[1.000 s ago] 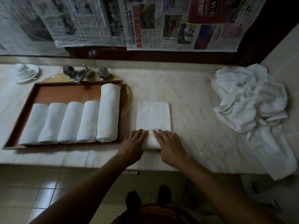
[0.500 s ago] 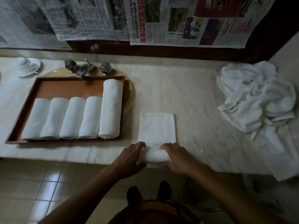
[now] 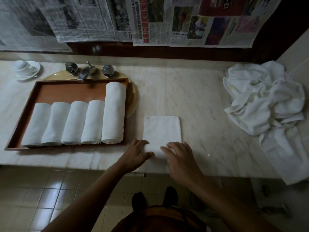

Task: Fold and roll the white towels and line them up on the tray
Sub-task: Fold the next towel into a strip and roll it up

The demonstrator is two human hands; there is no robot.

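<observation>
The white towel [image 3: 162, 129] lies folded on the marble counter [image 3: 204, 106] a little right of the frame's centre, its near end wound into a roll under both hands. The left hand [image 3: 137, 154] grips the roll's left end, fingers on top and thumb on the near side. The right hand [image 3: 182, 158] lies over the right end with its fingers spread and fairly straight (it is blurred, so the thumb cannot be made out).

Left of the towel, the wooden tray [image 3: 70, 91] holds five rolled towels [image 3: 73, 123] side by side along its near edge. The rightmost one [image 3: 114, 111] is longer and reaches almost to the far rim. The tray sits over a yellow basin [image 3: 133, 101] below the tap [image 3: 86, 71].

At the right of the frame is a heap of loose white towels [image 3: 267, 101], and at the upper left a cup [image 3: 23, 67] on a saucer [image 3: 36, 67].

Compared with a second ago, when both hands lay flat on the near edge, the roll is thicker and less towel lies flat. The tray's five rolls and the heap are as they were.
</observation>
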